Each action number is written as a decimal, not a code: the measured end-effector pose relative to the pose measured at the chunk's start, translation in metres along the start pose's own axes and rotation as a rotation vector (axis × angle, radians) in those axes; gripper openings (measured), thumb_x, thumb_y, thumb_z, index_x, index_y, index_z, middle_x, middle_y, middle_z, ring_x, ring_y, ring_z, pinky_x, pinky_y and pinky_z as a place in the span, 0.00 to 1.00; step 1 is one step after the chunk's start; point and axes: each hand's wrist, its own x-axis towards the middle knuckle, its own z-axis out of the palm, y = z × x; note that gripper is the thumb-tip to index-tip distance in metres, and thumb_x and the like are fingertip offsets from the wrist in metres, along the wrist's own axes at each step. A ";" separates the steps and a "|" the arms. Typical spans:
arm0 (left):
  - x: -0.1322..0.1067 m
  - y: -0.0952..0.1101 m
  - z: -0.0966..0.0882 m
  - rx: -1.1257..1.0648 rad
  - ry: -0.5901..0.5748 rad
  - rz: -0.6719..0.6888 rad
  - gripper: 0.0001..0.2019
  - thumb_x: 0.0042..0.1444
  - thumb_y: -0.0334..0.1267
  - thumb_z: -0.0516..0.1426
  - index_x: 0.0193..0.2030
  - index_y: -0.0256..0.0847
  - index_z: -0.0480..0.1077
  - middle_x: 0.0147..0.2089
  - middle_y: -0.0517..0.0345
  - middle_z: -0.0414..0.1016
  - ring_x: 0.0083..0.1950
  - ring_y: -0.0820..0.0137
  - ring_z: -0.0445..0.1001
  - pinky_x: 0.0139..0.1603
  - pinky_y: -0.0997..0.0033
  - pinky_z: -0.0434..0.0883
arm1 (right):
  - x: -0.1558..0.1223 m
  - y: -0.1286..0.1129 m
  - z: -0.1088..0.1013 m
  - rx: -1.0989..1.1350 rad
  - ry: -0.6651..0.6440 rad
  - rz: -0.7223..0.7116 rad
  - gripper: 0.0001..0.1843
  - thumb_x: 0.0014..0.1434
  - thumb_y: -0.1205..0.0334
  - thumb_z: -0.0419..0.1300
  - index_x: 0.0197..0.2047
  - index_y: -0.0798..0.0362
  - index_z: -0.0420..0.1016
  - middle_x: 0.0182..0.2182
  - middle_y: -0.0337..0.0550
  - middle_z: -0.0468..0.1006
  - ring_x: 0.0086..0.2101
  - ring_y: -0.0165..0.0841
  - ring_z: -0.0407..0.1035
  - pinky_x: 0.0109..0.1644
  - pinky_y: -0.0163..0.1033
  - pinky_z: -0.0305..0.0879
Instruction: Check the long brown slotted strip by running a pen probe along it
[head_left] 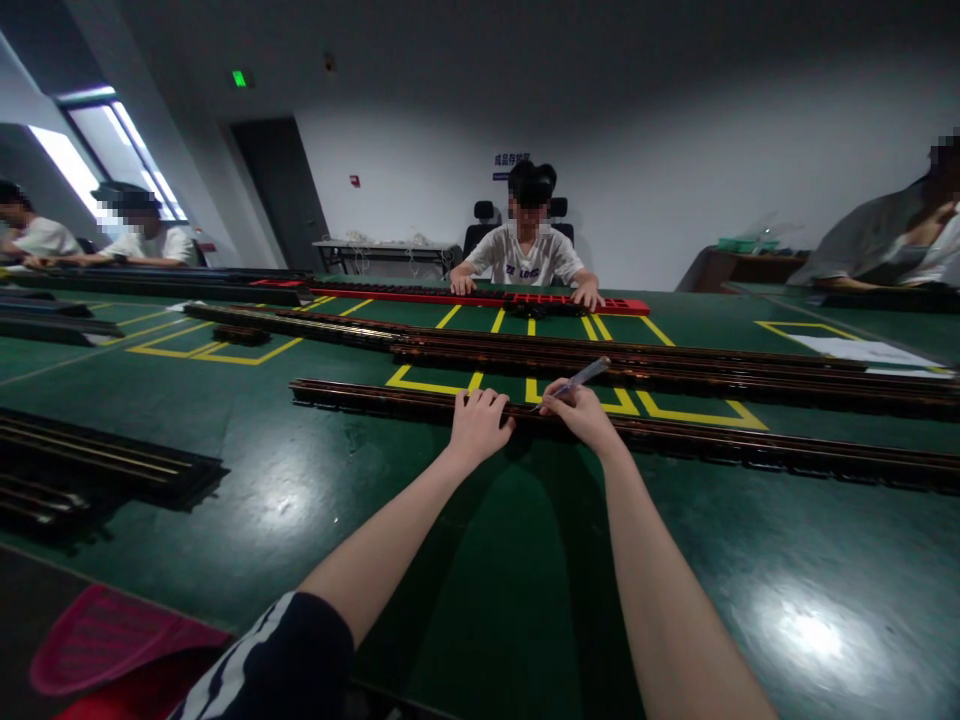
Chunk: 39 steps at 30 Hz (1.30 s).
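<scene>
My left hand (478,425) rests curled on a long dark rail-like strip (750,448) that runs across the green table (480,560) in front of me. My right hand (583,412) pinches a slim silvery tool, like tweezers or a pen (579,380), with its tip down at the same strip. Both hands sit close together near the strip's middle.
More long dark strips (600,355) lie parallel farther back, over yellow floor-style markings (697,415). A stack of dark strips (90,470) sits at the left edge. A person across the table has hands on a red strip (480,297). Other people sit far left and right. A pink object (105,640) lies near me.
</scene>
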 end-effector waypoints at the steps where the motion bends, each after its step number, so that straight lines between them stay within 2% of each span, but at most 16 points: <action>1: 0.000 0.000 0.000 0.000 0.001 0.000 0.13 0.59 0.43 0.53 0.47 0.41 0.71 0.48 0.50 0.76 0.51 0.58 0.70 0.55 0.52 0.61 | 0.000 0.000 0.000 0.004 0.000 -0.004 0.04 0.51 0.62 0.59 0.29 0.52 0.67 0.22 0.40 0.76 0.29 0.34 0.74 0.40 0.42 0.69; 21: 0.000 0.000 -0.003 -0.010 -0.033 -0.002 0.14 0.60 0.43 0.51 0.47 0.41 0.71 0.49 0.49 0.75 0.51 0.58 0.70 0.56 0.52 0.60 | -0.003 -0.002 -0.004 0.060 0.057 0.034 0.05 0.47 0.61 0.59 0.27 0.52 0.67 0.21 0.39 0.75 0.28 0.34 0.72 0.38 0.41 0.68; 39: 0.000 0.001 -0.003 -0.026 -0.023 0.017 0.15 0.60 0.43 0.49 0.48 0.39 0.71 0.49 0.49 0.75 0.51 0.59 0.70 0.56 0.51 0.61 | -0.016 -0.001 -0.002 -0.056 0.154 0.009 0.05 0.50 0.59 0.57 0.28 0.51 0.67 0.23 0.39 0.76 0.29 0.35 0.73 0.41 0.43 0.68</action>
